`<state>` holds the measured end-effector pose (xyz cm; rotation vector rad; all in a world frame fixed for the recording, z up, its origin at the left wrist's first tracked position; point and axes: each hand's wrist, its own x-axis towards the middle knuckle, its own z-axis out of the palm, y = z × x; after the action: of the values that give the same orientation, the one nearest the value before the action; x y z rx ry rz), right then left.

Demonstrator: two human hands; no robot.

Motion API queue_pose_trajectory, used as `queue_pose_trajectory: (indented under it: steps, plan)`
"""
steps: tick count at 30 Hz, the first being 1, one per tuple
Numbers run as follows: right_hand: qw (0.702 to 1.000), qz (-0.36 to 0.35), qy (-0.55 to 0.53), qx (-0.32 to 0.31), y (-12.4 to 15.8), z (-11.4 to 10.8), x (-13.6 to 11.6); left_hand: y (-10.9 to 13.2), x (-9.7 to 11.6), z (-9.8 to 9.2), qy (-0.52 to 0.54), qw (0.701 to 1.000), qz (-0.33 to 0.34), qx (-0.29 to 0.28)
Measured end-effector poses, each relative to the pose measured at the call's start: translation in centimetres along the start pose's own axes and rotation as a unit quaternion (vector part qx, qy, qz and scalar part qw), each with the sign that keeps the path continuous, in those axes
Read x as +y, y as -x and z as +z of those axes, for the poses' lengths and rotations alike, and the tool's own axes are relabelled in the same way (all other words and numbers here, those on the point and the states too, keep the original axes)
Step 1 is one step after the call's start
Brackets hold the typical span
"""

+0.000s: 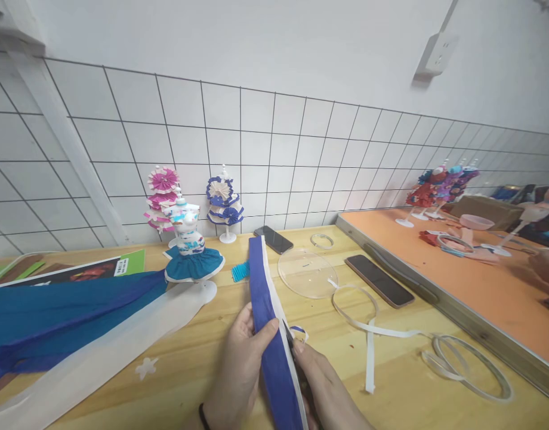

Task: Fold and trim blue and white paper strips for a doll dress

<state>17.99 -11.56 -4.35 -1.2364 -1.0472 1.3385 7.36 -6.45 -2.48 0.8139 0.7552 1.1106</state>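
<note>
A long purple strip with a white edge (263, 298) stands nearly upright in front of me. My left hand (250, 352) pinches it between thumb and fingers at mid-length. Against its right, white edge my right hand (319, 373) is closed around a dark tool (289, 334) that looks like scissors, mostly hidden by the fingers and strip. A small curled purple-and-white piece (299, 334) is just beyond my right fingertips. Behind the strip lies a pleated light-blue piece (240, 272).
Small dress forms (185, 224) stand at the back left, near blue cloth (77, 304) and a white strip (108, 346). Right of the strip lie a clear disc (308, 273), two phones (379, 280) and tape rolls (475, 367). Another person's hand (545, 266) shows at the far right.
</note>
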Motion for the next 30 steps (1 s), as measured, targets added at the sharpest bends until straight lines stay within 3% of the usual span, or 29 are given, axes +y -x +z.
queue_pose_trajectory:
  steps: [5, 19, 30]
  plan:
    - [0.999, 0.045, 0.010, -0.007, 0.0, -0.1, -0.1, 0.0, -0.2, -0.2, -0.014, 1.000, 0.007, -0.022]
    - [0.999, -0.027, 0.040, -0.013, 0.2, 0.0, -1.6, -0.1, -0.6, -0.1, -0.025, 1.000, 0.001, 0.001]
    - [1.000, 0.012, 0.011, -0.011, 0.3, 0.1, -1.1, 0.1, -0.4, 0.4, -0.008, 1.000, 0.008, 0.029]
